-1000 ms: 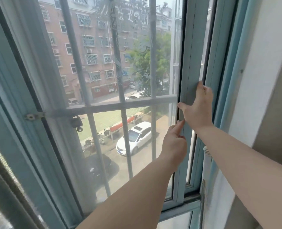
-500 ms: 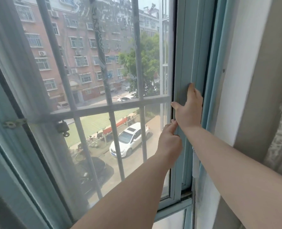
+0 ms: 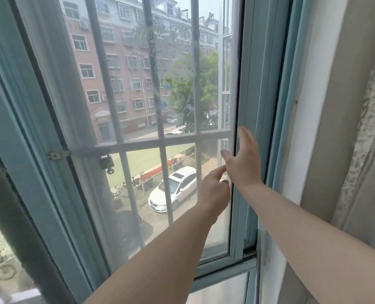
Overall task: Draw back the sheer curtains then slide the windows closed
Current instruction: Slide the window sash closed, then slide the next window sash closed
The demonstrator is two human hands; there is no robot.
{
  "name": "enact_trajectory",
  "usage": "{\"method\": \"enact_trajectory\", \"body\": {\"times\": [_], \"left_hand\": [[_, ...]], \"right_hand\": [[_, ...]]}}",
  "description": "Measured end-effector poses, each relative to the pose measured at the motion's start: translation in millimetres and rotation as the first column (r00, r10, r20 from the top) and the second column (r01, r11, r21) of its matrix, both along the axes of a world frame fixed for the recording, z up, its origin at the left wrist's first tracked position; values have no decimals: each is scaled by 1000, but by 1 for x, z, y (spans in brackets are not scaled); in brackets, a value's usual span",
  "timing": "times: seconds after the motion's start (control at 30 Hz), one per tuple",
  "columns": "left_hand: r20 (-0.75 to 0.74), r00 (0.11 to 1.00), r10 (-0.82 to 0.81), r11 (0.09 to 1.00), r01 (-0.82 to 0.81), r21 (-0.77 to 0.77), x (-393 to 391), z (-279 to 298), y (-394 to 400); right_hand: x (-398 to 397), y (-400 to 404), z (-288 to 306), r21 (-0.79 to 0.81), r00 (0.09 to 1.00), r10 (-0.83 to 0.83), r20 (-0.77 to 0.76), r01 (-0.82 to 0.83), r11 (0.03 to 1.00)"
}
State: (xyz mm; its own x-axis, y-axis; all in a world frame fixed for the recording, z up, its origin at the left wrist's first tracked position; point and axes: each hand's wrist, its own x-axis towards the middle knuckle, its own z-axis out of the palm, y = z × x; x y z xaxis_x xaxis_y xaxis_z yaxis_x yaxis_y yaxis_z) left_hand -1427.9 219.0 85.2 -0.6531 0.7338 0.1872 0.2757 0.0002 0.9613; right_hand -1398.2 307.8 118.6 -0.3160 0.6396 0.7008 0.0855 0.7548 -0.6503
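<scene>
The right hand (image 3: 244,163) lies flat, fingers spread, against the window sash (image 3: 251,88). The left hand (image 3: 215,189) is loosely curled, forefinger out, holding nothing, at the sash's inner edge.

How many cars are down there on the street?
3 that I can make out: a white car parked below, a dark car beside it at lower left, another white one farther off. Bars may hide more.

Both hands (image 3: 230,176) against window sash (image 3: 251,95)
</scene>
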Motion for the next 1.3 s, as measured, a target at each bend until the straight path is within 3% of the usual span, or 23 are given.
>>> {"method": "enact_trajectory", "body": {"times": [0.23, 0.5, 0.87, 1.3], "left_hand": [[-62, 977, 206, 978, -204, 38, -2, 2, -91], [-176, 879, 444, 896, -441, 59, 1, 2, -202], [-318, 534, 783, 589, -801, 107, 3, -18, -377], [-256, 235, 937, 268, -958, 102, 29, -29, -608]], "right_hand": [[9, -78, -9, -3, 980, 196, -27, -196, 981], [8, -182, -32, 48, 906, 414, -83, -411, 910], [-20, -340, -60, 101, 642, 766, 9, -763, 638], [-42, -578, -70, 119, 321, 946, 45, -942, 314]]}}
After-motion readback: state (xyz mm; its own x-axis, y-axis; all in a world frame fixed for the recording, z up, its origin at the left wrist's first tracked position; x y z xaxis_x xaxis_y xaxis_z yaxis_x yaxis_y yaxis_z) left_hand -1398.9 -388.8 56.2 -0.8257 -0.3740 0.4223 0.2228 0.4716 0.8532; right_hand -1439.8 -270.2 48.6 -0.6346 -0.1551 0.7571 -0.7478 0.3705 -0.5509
